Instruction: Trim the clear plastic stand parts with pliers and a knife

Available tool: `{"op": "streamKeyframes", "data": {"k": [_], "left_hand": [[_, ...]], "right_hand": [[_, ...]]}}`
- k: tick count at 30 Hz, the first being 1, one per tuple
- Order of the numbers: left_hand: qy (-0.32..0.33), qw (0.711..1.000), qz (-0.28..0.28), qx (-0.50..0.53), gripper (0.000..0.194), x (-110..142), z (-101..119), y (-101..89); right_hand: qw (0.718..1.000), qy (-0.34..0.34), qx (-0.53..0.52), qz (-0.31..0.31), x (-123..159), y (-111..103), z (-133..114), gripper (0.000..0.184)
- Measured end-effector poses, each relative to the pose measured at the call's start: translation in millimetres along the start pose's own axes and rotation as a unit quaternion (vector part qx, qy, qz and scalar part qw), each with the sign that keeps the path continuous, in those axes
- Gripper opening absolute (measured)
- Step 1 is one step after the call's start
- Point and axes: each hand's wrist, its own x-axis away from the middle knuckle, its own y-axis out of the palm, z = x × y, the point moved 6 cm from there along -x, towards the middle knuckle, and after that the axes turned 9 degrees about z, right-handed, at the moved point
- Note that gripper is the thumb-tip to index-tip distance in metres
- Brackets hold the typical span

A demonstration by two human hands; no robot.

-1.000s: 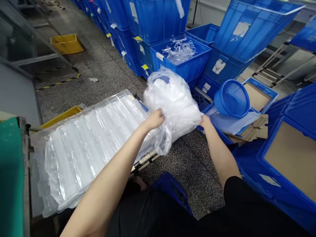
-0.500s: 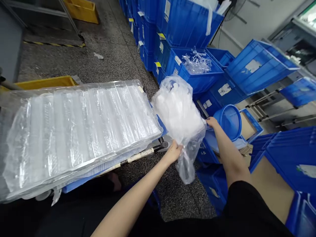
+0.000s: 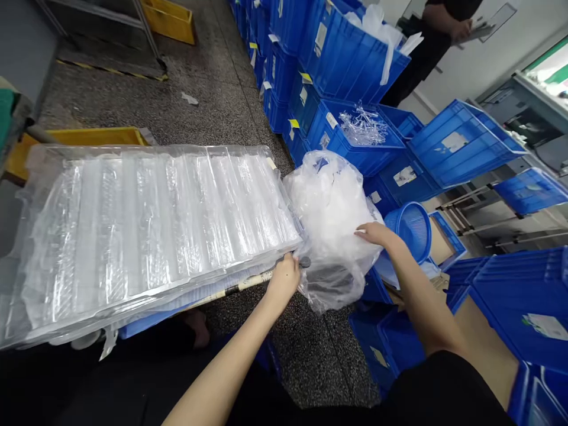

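Observation:
A bulging clear plastic bag full of white plastic pieces hangs between my hands, over the floor. My left hand is closed on the bag's lower left edge, close to the corner of a long stack of clear ribbed trays wrapped in plastic film. My right hand lies on the bag's right side with its fingers bent against the plastic. A thin rod sticks out from under the trays just left of my left hand.
Stacked blue crates line the back; one holds clear plastic parts. A round blue basket sits right of the bag. More blue crates stand at right. Yellow bins lie behind the trays. A person in black stands far back.
The bag has come down and closer to the tray stack. My left hand slid from the bag's upper left to its lower edge. The view has swung right and up.

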Motion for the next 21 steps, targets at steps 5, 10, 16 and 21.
{"op": "streamKeyframes", "data": {"k": [5, 10, 16, 21], "left_hand": [[-0.022, 0.996, -0.084, 0.005, 0.04, 14.3, -6.4, 48.8], [-0.081, 0.978, -0.191, -0.019, 0.037, 41.9, -29.9, 113.3], [-0.119, 0.958, -0.258, -0.033, 0.036, 61.6, -84.1, 113.8], [-0.036, 0.98, -0.194, -0.004, 0.029, 75.9, -88.6, 54.6]], "right_hand": [[0.981, 0.179, 0.064, -0.037, 58.9, 8.9, 80.1, 0.039], [0.975, 0.218, 0.037, -0.009, 75.7, 29.9, 51.4, 0.041], [0.977, 0.169, -0.062, 0.118, 23.5, 20.8, -23.6, 0.042], [0.94, 0.163, -0.158, 0.253, 14.8, -45.5, -46.8, 0.036]]}}
